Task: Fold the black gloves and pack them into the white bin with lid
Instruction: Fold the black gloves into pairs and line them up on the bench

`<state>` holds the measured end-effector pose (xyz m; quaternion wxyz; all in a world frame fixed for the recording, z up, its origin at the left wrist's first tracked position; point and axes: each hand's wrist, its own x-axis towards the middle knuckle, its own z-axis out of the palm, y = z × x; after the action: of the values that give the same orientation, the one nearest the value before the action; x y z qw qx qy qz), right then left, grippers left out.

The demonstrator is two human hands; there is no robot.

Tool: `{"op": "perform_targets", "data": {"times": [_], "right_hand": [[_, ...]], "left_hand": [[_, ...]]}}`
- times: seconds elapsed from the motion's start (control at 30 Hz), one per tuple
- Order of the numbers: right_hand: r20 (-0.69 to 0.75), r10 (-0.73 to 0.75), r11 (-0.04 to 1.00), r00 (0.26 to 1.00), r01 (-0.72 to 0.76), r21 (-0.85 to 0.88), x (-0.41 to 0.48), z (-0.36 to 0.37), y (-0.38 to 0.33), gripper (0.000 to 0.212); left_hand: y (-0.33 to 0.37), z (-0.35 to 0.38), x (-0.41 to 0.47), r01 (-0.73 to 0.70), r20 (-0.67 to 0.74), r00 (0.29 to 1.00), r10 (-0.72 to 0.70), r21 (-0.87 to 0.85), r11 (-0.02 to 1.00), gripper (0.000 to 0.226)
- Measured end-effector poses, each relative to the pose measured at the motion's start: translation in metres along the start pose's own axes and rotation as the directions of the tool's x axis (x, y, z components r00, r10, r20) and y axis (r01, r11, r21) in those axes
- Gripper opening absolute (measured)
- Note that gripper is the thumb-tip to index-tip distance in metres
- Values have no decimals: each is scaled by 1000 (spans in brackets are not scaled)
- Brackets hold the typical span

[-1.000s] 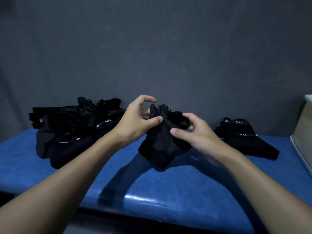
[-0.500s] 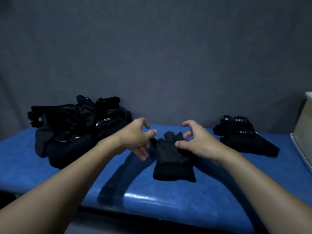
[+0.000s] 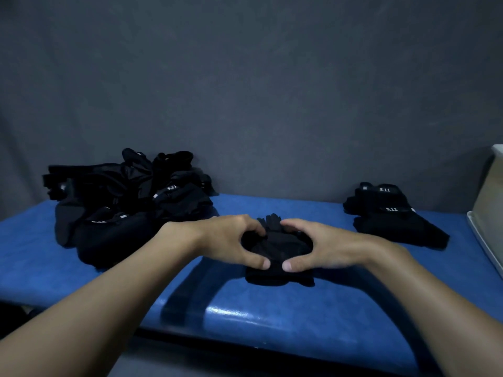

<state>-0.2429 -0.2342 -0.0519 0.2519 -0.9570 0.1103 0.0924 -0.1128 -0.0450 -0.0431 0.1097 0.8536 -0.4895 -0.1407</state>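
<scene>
A black glove (image 3: 277, 247) lies in the middle of the blue padded bench (image 3: 272, 317), its fingertips pointing away from me. My left hand (image 3: 231, 240) grips its left side, fingers curled over the far edge and thumb on the near part. My right hand (image 3: 324, 244) grips the right side the same way, the two thumbs almost meeting. A stack of folded black gloves (image 3: 392, 216) rests at the right. The white bin (image 3: 490, 202) shows only partly at the right frame edge.
A loose heap of black gloves (image 3: 122, 205) fills the bench's left rear. A dark grey wall stands right behind the bench. A white lid or tray edge (image 3: 483, 240) lies beside the bin at the bench's right end.
The glove went from being held up in both hands down onto the bench. Both hands then closed in on its two sides.
</scene>
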Motion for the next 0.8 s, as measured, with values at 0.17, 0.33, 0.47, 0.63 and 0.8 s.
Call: {"op": "perform_targets", "data": {"times": [0.17,0.33,0.47,0.63,0.8], "right_hand": [[17,77,992,997,-75,-105,3,2,5,117],[-7,76,993,997,-77,-91,2,3,6,116],[-69,18,1000,997,-19,-18,4,1,7,103],[-200,-72,991,977,94,100,12,0,-2,94],[-313,-148,973,938,195,124,28,11,-29,78]], "left_hand": [[4,-5,-3,69,84,993,-81,138,988,83],[2,-7,-4,129,142,980,-140,81,988,92],[2,-6,-7,66,67,996,-63,-38,997,82],[-9,-16,-17,26,-123,992,-42,-126,992,69],[-29,-34,-37,44,-322,945,-52,-30,999,55]]}}
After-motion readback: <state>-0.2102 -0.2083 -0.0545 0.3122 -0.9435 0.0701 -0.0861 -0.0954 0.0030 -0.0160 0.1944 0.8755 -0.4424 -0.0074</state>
